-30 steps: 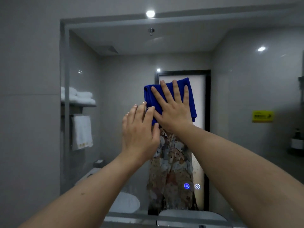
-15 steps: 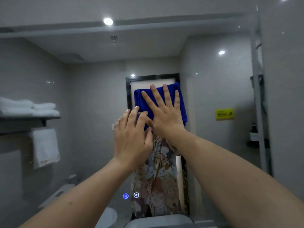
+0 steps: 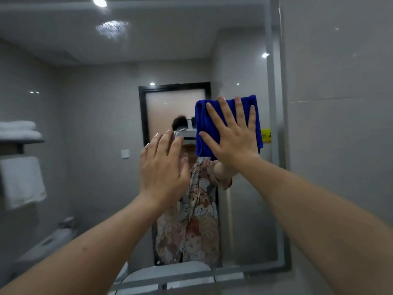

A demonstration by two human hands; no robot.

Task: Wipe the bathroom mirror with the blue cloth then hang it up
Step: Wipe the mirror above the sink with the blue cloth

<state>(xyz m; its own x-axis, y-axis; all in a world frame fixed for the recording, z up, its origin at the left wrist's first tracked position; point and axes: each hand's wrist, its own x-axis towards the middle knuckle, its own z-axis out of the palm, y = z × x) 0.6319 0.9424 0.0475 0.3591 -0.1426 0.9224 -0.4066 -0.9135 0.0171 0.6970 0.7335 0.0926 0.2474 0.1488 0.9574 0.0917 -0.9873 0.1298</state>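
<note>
Flat-fingered, the right hand (image 3: 234,141) is pressing the folded blue cloth (image 3: 227,126) against the mirror (image 3: 95,103) near its right edge; the left hand (image 3: 163,169) is hovering open, gripping nothing. Soft, light cloth is likely needing a pinch at its folded edge.

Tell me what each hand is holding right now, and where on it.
The right hand presses the folded blue cloth flat against the mirror, fingers spread over its middle. The left hand holds nothing.

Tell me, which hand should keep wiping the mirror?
The right hand, probably: its flat fingers already press the blue cloth against the mirror. The left hand holds nothing.
</note>
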